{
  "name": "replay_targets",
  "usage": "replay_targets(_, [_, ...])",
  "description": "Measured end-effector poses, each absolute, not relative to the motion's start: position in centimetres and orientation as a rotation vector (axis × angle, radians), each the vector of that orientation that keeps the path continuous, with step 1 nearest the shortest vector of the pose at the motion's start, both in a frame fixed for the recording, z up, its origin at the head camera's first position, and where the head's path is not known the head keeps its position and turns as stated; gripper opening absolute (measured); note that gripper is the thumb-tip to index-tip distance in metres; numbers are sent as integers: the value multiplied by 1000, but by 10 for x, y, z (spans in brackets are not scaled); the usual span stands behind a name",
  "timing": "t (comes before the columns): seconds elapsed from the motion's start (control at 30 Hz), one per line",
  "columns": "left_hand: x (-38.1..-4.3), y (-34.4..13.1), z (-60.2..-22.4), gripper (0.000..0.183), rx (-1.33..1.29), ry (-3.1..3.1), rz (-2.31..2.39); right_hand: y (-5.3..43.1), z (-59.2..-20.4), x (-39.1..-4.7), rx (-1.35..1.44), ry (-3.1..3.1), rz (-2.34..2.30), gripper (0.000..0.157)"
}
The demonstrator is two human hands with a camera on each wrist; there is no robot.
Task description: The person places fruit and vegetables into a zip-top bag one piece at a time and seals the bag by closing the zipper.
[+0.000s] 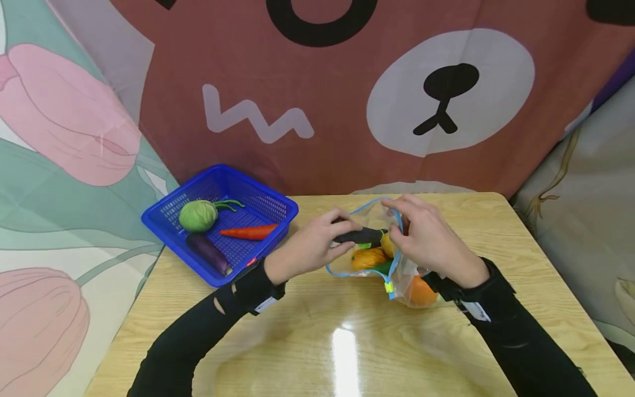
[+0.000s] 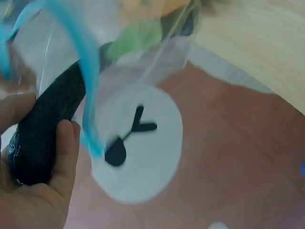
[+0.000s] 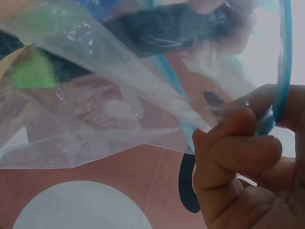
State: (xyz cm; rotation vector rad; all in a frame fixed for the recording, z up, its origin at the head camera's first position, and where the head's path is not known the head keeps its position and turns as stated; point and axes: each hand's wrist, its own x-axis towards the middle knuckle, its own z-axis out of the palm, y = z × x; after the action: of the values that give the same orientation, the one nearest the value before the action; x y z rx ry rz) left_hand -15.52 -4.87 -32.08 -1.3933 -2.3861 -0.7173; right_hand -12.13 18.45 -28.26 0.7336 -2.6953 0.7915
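Observation:
My left hand (image 1: 317, 242) grips a dark green cucumber (image 1: 364, 237) by one end; its other end is inside the mouth of a clear zip bag (image 1: 345, 274). In the left wrist view, thumb and fingers lie on either side of the cucumber (image 2: 59, 98). My right hand (image 1: 429, 234) pinches the bag's blue zip edge (image 3: 285, 52) on the far right of the opening. Inside the bag lie a ridged yellow-orange vegetable (image 1: 369, 259), another yellow one partly hidden by the right hand, and an orange round item (image 1: 421, 292) at the bottom.
A blue plastic basket (image 1: 166, 215) stands at the left of the wooden table (image 1: 292, 342). It holds a green cabbage (image 1: 198, 215), a carrot (image 1: 248, 232), a purple eggplant (image 1: 208, 252) and a thin green pepper (image 1: 229, 204). A printed cloth (image 1: 342, 160) hangs behind.

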Motion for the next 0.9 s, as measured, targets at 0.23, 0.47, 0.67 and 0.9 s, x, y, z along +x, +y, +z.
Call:
replay_targets(0.23, [-155, -25, -332, 23, -1346, -2339, -293, 183, -284, -121, 745, -2688, 775, 42])
replay_targets(0.47, [-154, -9, -340, 23, -1259, -2387, 95, 182, -284, -121, 759, -2694, 782, 42])
replay_targets(0.67, [-160, 5, -342, 25, -1283, -2445, 258, 181, -285, -122, 774, -2686, 786, 41])
replay_targets(0.9, [-165, 15, -341, 39, -1311, -2597, 488, 180, -284, -121, 766, -2681, 797, 40])
